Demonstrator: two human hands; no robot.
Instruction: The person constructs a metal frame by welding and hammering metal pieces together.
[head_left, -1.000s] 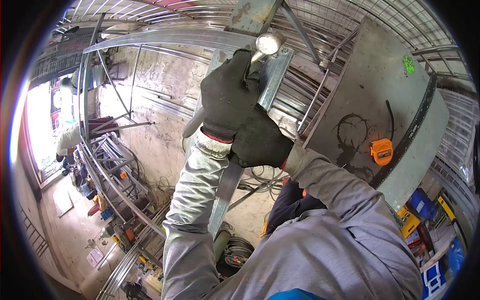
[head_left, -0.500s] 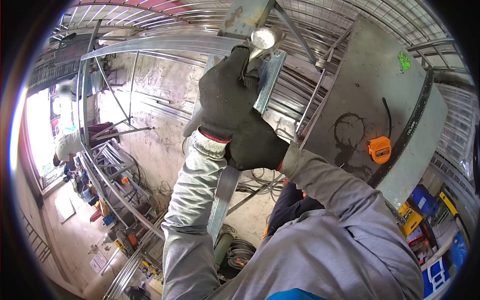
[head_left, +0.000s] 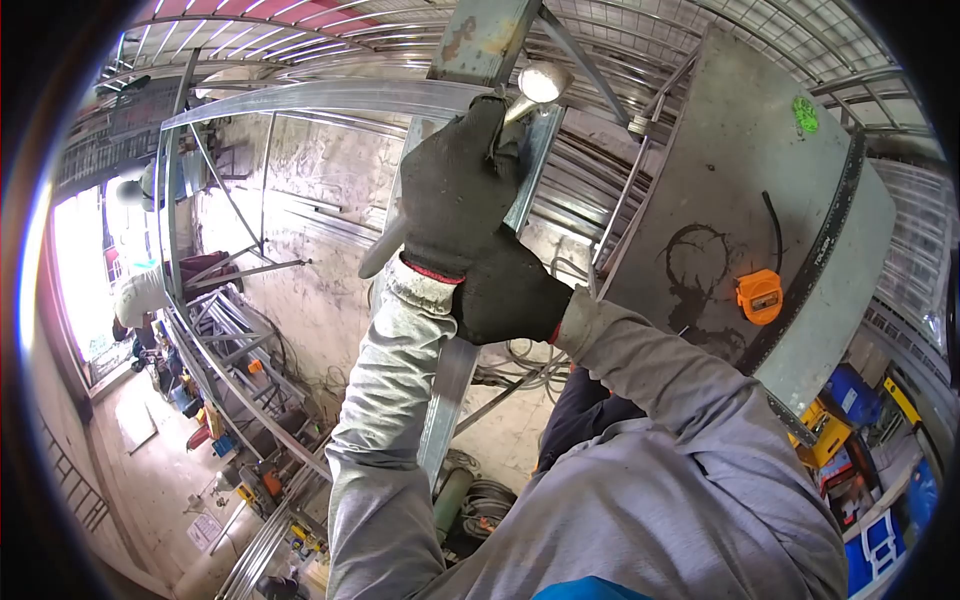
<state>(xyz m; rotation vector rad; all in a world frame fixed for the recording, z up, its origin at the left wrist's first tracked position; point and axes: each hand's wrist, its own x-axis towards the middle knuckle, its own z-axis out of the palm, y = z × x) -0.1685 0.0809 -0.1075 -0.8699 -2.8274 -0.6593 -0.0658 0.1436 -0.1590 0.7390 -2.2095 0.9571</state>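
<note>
Both my hands wear black gloves and meet in the upper middle of the view. My left hand point(head_left: 455, 190) is closed around a hammer. Its shiny head point(head_left: 541, 81) sticks out above the glove, and the grey handle end point(head_left: 384, 250) shows below left of it. The head rests against a long galvanized steel channel point(head_left: 447, 385) that runs from the top of the view down past my arms. My right hand point(head_left: 510, 295) sits just below the left and grips this channel. How the fingers sit on the metal is hidden by the gloves.
At right is a grey metal worktop point(head_left: 720, 150) with an orange tape measure point(head_left: 759, 296), a black ruler point(head_left: 832, 235) and a green sticker point(head_left: 805, 113). Steel frames point(head_left: 215, 330) stand at left, where another person point(head_left: 140, 292) bends over. Coiled cable point(head_left: 485, 498) lies below; blue and yellow boxes point(head_left: 845, 400) at lower right.
The hammer head and both hands shifted only slightly along the channel. The grip is the same. The person at left has moved a little.
</note>
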